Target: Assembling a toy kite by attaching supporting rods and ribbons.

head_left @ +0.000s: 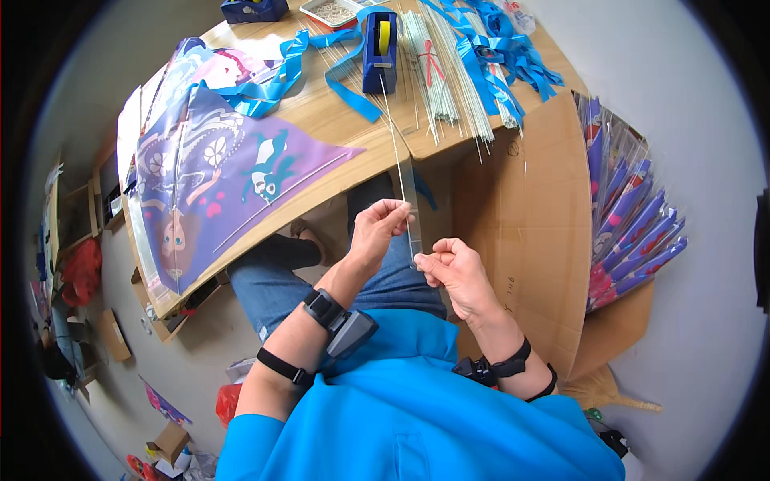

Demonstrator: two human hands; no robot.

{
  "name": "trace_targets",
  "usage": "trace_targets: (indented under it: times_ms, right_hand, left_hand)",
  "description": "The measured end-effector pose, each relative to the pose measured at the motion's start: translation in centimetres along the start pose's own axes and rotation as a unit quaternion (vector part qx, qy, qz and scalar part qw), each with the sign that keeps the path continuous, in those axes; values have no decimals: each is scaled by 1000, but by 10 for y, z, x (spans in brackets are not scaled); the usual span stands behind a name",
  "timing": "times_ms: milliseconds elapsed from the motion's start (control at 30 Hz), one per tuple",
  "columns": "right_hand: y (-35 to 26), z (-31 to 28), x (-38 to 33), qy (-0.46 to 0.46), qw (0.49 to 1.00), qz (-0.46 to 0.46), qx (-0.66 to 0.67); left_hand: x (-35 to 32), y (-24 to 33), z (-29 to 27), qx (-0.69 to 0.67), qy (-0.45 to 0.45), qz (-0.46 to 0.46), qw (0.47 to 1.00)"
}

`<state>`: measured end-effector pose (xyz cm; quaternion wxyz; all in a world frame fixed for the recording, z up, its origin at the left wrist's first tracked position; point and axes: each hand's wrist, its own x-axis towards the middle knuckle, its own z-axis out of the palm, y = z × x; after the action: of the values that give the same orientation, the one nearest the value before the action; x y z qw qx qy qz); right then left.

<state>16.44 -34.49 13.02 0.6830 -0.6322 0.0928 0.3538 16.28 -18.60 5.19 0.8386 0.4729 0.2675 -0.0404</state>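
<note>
A strip of clear tape stretches from the blue tape dispenser on the table down toward my lap. Along it runs a thin pale rod. My left hand pinches the rod and the tape's edge between thumb and fingers. Lower and to the right, my right hand is closed in a pinch on the near end of the tape, where the rod's tip also reaches. On the table to the left lies a purple printed kite sail with a pale rod along one edge.
Bundles of thin rods and blue ribbon lie on the table's right. Another blue dispenser and a tray of small parts stand at the back. A cardboard box with packed kites stands at right.
</note>
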Motion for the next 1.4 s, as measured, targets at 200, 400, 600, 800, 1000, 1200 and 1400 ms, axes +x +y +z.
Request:
trace_targets:
  times_ms: [200,400,600,800,1000,1200,1400]
  right_hand:
    - [20,-10,-17,29,999,-5,23]
    - [26,-16,-22,26,1000,-3,14]
    - [31,-15,-21,15,1000,11,10]
    - [44,-31,-19,-4,999,42,28]
    - [45,-28,-18,-21,988,140,62]
    - [46,-17,-12,-36,982,167,76]
    - [49,-15,-9,-104,975,190,40]
  left_hand:
    - [-3,-2,7,5,-10,6,1000]
    - [-2,-4,8,7,-9,7,1000]
    - [-8,-1,2,-16,-11,-15,1000]
    - [-40,-1,-27,-17,26,-19,999]
    - [39,44,-49,-33,122,73,989]
    - [148,89,-71,330,329,187,865]
    - [195,111,1,202,132,111,964]
